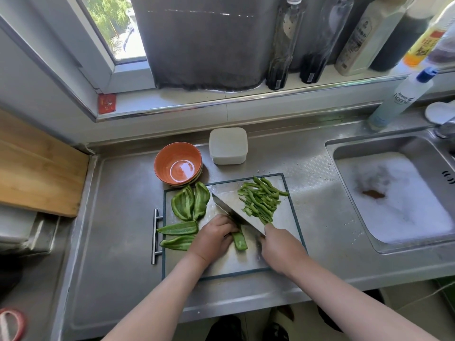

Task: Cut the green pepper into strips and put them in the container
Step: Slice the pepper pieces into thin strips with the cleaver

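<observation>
The counter (pixel 118 217) is carrying the board (pixel 278 242), and the job is standing roughly midway. The knife (pixel 236 207) is slanting across the board, with the right hand (pixel 280 247) wrapping round its handle. The left hand (pixel 211 238) is pinning the pepper (pixel 240 241) under curled fingers, right against the blade. Four uncut pieces (pixel 189 203) are waiting at the board's left side, and strips (pixel 261 200) are piling at its far right. The container (pixel 228 145) is sitting beyond the board, apparently lidded, so all the filling is remaining
</observation>
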The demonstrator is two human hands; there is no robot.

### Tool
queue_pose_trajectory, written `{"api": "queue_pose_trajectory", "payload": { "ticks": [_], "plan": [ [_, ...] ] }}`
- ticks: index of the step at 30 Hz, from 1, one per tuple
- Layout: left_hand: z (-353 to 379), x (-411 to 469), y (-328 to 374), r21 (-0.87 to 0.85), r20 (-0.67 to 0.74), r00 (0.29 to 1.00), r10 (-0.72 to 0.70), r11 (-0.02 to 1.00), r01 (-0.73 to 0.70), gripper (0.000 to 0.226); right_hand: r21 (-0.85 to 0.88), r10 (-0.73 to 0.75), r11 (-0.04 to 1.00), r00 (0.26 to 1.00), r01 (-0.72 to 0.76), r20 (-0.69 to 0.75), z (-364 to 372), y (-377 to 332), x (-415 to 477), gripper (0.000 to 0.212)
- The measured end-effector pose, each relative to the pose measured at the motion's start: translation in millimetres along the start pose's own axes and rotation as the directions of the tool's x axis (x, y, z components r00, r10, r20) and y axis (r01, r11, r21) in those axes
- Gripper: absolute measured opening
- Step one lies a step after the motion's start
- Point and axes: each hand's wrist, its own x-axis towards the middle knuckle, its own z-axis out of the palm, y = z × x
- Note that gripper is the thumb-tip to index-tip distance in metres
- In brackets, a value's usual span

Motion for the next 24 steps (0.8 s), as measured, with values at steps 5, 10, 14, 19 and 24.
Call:
{"api": "queue_pose_trajectory", "payload": {
  "ticks": [5,10,14,19,24],
  "plan": [
    [-4,3,3,0.011,0.01,1.0,0.007,1.0,-0.008,0.026,0.05,0.039,0.998,0.997,-0.036,-0.072,-15,4,12,0.016],
    [-10,0,8,0.097,0.11,0.993,0.043,0.994,-0.054,0.034,-0.014,0.027,0.999,0.993,-0.029,-0.115,-15,3,18,0.009],
    [-19,-5,14,0.11,0.1,0.994,0.045,0.992,-0.056,0.041,-0.101,-0.03,0.995,0.983,0.012,-0.18,-7,4,9,0.007],
    [-44,8,29,-0.023,-0.414,0.898,-0.147,0.988,0.151,0.031,-0.282,-0.095,0.959,0.963,0.021,-0.251,-11,6,-9,0.029],
    [-77,47,29,0.023,-0.518,0.815,-0.26,0.948,0.317,0.017,-0.384,-0.184,0.921,0.942,0.065,-0.28,-30,12,-11,0.02]
  ]
}}
